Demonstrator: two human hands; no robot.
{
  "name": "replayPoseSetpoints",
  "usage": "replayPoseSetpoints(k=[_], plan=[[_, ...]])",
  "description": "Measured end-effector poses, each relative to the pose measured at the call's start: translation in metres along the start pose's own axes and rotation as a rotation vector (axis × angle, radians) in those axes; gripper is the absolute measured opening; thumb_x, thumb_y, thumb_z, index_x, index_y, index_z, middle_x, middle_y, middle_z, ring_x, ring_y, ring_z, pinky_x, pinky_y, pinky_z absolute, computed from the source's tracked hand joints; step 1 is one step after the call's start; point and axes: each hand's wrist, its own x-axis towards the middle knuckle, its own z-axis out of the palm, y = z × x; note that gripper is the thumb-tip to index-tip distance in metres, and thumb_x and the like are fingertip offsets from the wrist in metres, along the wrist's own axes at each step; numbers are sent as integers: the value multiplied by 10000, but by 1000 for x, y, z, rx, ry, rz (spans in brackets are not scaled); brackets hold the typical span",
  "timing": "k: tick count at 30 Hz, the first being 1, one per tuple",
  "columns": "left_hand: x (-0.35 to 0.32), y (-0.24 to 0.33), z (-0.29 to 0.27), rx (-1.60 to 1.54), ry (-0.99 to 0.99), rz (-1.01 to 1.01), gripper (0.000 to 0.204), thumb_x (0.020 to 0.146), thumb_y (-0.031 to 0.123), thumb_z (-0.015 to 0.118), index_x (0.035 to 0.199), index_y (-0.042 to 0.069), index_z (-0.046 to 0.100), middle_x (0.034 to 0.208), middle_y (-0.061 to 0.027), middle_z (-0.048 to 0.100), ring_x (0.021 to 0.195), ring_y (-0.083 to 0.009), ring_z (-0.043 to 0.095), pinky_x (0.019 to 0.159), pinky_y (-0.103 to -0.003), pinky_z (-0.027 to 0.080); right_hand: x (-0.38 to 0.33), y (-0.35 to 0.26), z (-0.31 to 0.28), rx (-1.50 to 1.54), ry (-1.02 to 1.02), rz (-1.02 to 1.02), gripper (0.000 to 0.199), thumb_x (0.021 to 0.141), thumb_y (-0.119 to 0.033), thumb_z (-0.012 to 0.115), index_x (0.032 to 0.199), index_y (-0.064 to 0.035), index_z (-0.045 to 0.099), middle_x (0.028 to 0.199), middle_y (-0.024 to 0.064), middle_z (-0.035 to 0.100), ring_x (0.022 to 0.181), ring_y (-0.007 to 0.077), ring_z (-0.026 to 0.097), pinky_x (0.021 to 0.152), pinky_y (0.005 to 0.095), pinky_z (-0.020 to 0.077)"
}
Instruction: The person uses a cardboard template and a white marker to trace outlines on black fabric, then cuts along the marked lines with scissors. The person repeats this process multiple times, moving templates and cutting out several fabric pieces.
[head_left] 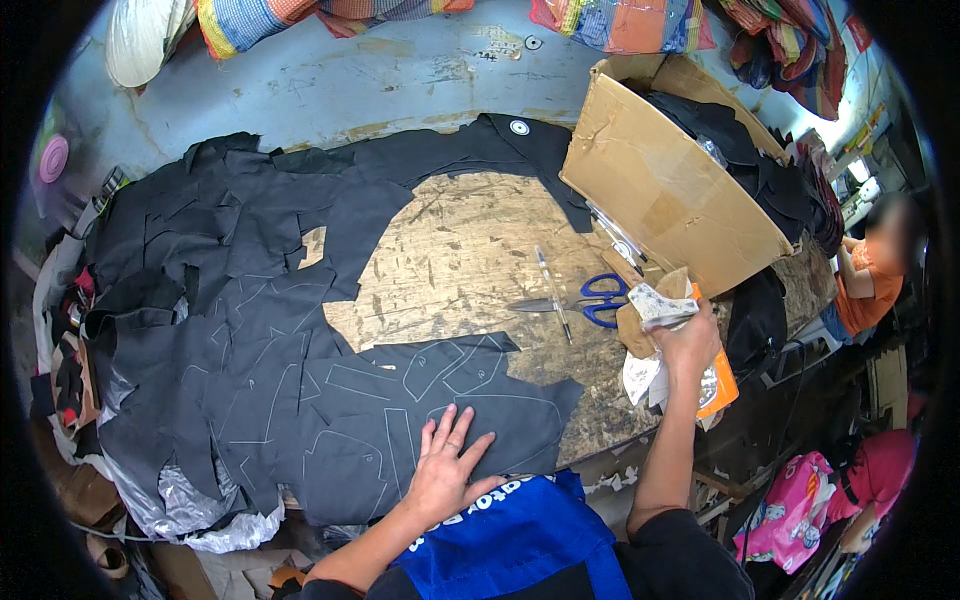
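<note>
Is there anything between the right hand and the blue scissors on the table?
Yes. The right hand holds a bundle of paper patterns, and this bundle lies between the hand and the scissors. A pen lies across the blades, on the far side. The left hand rests flat on the black fabric.
</note>
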Motion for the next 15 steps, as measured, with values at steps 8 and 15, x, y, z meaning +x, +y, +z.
replayPoseSetpoints(k=[8,15], plan=[[-1,0,-1,-2,-28,7,599,756,479,701,1219,113,600,1401,-255,366,1342,-444,270,1056,-595,233,34,5,-53,859,-156,-61,652,490,-106,892,1029,44,557,922,136,659,813,198,631,750,316,508],[-1,-1,0,-1,-20,14,594,761,488,689,1218,120,603,1406,-248,366,1346,-436,268,1065,-584,227,49,-122,-3,964,-459,-278,748,491,-138,907,1107,67,536,955,142,651,834,205,631,768,317,515]])
